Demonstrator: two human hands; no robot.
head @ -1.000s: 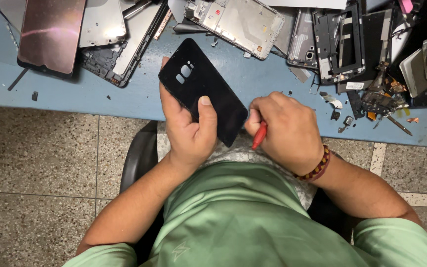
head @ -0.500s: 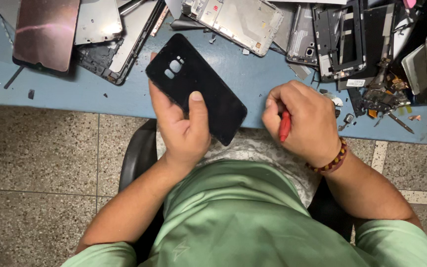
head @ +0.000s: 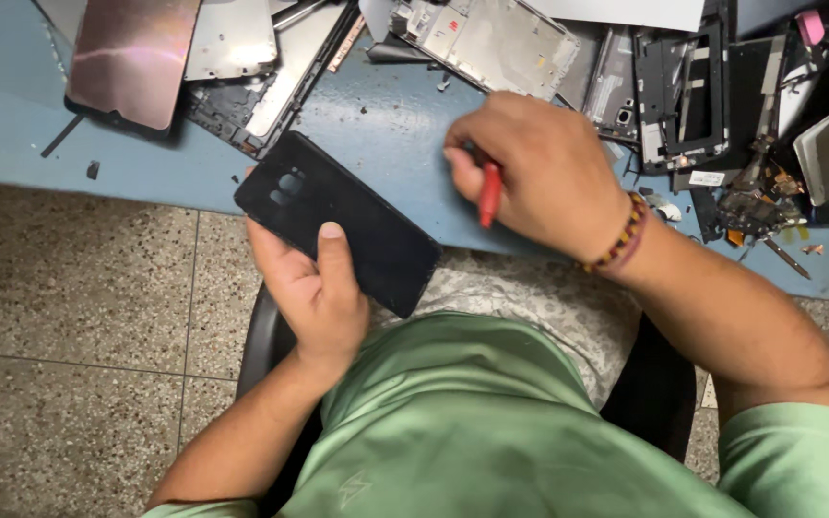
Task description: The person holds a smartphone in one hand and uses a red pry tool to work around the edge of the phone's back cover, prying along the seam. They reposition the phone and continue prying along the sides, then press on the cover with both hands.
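My left hand (head: 314,288) grips a black phone back cover (head: 338,219) with a camera cutout, thumb pressed on its face, held over the near edge of the blue table (head: 386,134). My right hand (head: 530,168) is closed around a small red tool (head: 489,195) and reaches out over the table toward a bare phone frame (head: 491,43). A beaded bracelet (head: 621,235) sits on that wrist.
Phone parts crowd the table's far side: a dark screen panel (head: 131,58) at left, a silver plate (head: 232,38), black frames (head: 683,91) and small loose parts (head: 760,201) at right. Speckled floor (head: 79,307) lies to the left. I sit on a black chair (head: 266,336).
My right hand with the red tool has moved up and forward from beside the cover onto the table. My left hand has tilted the cover flatter and lower.
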